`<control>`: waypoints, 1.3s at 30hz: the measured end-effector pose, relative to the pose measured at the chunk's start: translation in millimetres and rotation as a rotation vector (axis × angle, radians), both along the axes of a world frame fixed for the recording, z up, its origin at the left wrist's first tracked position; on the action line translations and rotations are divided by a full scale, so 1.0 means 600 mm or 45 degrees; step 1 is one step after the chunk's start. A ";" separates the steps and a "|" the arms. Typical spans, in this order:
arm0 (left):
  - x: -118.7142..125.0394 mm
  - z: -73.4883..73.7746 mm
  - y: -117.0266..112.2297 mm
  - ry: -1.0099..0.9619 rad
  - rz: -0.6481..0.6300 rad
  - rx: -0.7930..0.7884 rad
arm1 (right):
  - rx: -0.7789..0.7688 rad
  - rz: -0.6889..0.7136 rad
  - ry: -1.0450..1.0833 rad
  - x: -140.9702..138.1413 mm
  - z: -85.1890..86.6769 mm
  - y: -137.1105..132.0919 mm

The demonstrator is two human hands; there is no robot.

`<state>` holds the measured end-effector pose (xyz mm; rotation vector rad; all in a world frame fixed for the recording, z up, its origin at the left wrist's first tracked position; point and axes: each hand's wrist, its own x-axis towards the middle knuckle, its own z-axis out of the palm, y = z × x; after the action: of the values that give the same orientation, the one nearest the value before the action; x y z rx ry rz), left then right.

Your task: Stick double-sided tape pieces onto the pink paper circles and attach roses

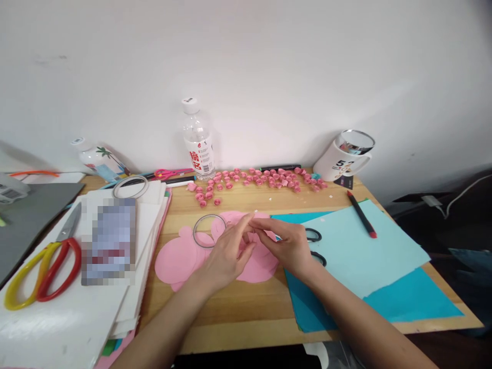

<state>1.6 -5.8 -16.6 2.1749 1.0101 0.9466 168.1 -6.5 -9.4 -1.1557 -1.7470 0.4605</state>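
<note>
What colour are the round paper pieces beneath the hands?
The round paper pieces are pink, clearest in the head view.

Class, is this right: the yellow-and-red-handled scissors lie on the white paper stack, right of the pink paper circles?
Wrong side: the head view shows the yellow-and-red-handled scissors on the white paper stack, left of the pink paper circles.

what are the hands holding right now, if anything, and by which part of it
Cannot be told: the left hand and right hand meet over the pink paper, and anything pinched between them is hidden or too small to see.
</note>
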 end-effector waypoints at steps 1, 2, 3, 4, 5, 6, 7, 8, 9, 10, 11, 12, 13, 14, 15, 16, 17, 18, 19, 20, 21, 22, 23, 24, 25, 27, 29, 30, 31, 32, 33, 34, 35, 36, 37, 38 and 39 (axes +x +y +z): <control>0.001 -0.001 0.000 -0.017 0.001 0.011 | 0.022 -0.008 0.005 0.000 0.000 0.000; 0.002 -0.002 0.001 -0.037 0.013 0.022 | 0.013 -0.009 0.029 -0.001 -0.001 0.001; 0.003 -0.002 0.001 -0.059 0.035 0.033 | -0.024 -0.004 0.069 -0.001 0.000 0.001; 0.004 -0.001 0.001 -0.081 0.063 0.039 | -0.088 0.006 0.122 -0.001 0.000 0.001; 0.005 -0.001 0.001 -0.103 0.093 0.039 | -0.169 0.021 0.186 -0.002 0.001 0.001; 0.006 0.000 0.001 -0.123 0.114 0.028 | -0.258 0.039 0.258 -0.002 0.003 0.002; 0.006 0.001 0.001 -0.143 0.128 0.006 | -0.345 0.058 0.338 -0.003 0.005 0.002; 0.007 0.002 0.001 -0.164 0.135 -0.018 | -0.421 0.072 0.423 -0.003 0.007 0.002; 0.007 0.003 0.002 -0.184 0.137 -0.037 | -0.486 0.082 0.507 -0.003 0.009 0.003; 0.007 0.004 0.002 -0.196 0.139 -0.045 | -0.536 0.086 0.584 -0.003 0.012 0.003; 0.006 0.005 0.003 -0.202 0.144 -0.033 | -0.575 0.087 0.650 -0.002 0.014 0.004; 0.006 0.006 0.003 -0.201 0.153 -0.005 | -0.606 0.089 0.701 -0.002 0.016 0.004; 0.006 0.008 0.004 -0.197 0.160 0.029 | -0.630 0.093 0.737 -0.001 0.017 0.005; 0.006 0.011 0.005 -0.196 0.166 0.062 | -0.647 0.098 0.760 -0.001 0.019 0.006; 0.006 0.014 0.006 -0.198 0.173 0.085 | -0.657 0.103 0.773 0.000 0.019 0.006; 0.007 0.017 0.006 -0.203 0.180 0.095 | -0.663 0.107 0.780 0.001 0.019 0.007; 0.007 0.020 0.007 -0.211 0.187 0.097 | -0.662 0.109 0.780 0.001 0.020 0.007; 0.007 0.024 0.007 -0.219 0.189 0.092 | -0.658 0.110 0.774 0.002 0.020 0.007; 0.007 0.027 0.007 -0.229 0.192 0.084 | -0.654 0.112 0.762 0.002 0.020 0.008; 0.008 0.029 0.007 -0.239 0.189 0.077 | -0.651 0.117 0.749 0.003 0.020 0.008; 0.008 0.031 0.007 -0.250 0.186 0.072 | -0.649 0.123 0.738 0.003 0.021 0.008; 0.008 0.031 0.007 -0.261 0.183 0.073 | -0.653 0.131 0.734 0.003 0.022 0.009; 0.007 0.032 0.007 -0.269 0.183 0.073 | -0.664 0.138 0.742 0.003 0.023 0.009; 0.007 0.031 0.007 -0.275 0.189 0.070 | -0.684 0.144 0.762 0.003 0.025 0.009; 0.007 0.031 0.007 -0.279 0.199 0.063 | -0.704 0.150 0.790 0.003 0.026 0.010; 0.006 0.029 0.007 -0.277 0.233 0.026 | -0.731 0.163 0.850 0.004 0.027 0.010; 0.005 0.028 0.006 -0.276 0.279 -0.034 | -0.718 0.186 0.888 0.004 0.026 0.011; 0.005 0.029 0.006 -0.281 0.296 -0.062 | -0.704 0.197 0.898 0.005 0.024 0.012; 0.005 0.029 0.006 -0.289 0.305 -0.088 | -0.690 0.203 0.903 0.005 0.022 0.013; 0.005 0.030 0.006 -0.300 0.311 -0.111 | -0.684 0.203 0.901 0.006 0.019 0.014; 0.005 0.030 0.005 -0.313 0.317 -0.130 | -0.689 0.198 0.891 0.007 0.016 0.015; 0.005 0.031 0.005 -0.326 0.323 -0.146 | -0.702 0.190 0.876 0.008 0.014 0.016; 0.005 0.032 0.005 -0.335 0.330 -0.158 | -0.720 0.182 0.859 0.009 0.012 0.016; 0.005 0.033 0.005 -0.340 0.337 -0.167 | -0.740 0.175 0.846 0.010 0.011 0.017; 0.006 0.034 0.005 -0.341 0.344 -0.172 | -0.758 0.170 0.840 0.010 0.011 0.017; 0.006 0.034 0.005 -0.340 0.350 -0.175 | -0.774 0.168 0.840 0.010 0.011 0.016; 0.006 0.035 0.005 -0.338 0.351 -0.174 | -0.786 0.165 0.843 0.010 0.011 0.016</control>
<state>4.9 -2.8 4.1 1.7715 1.2217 1.2158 174.4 3.1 -2.8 -1.1150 -1.1162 1.3608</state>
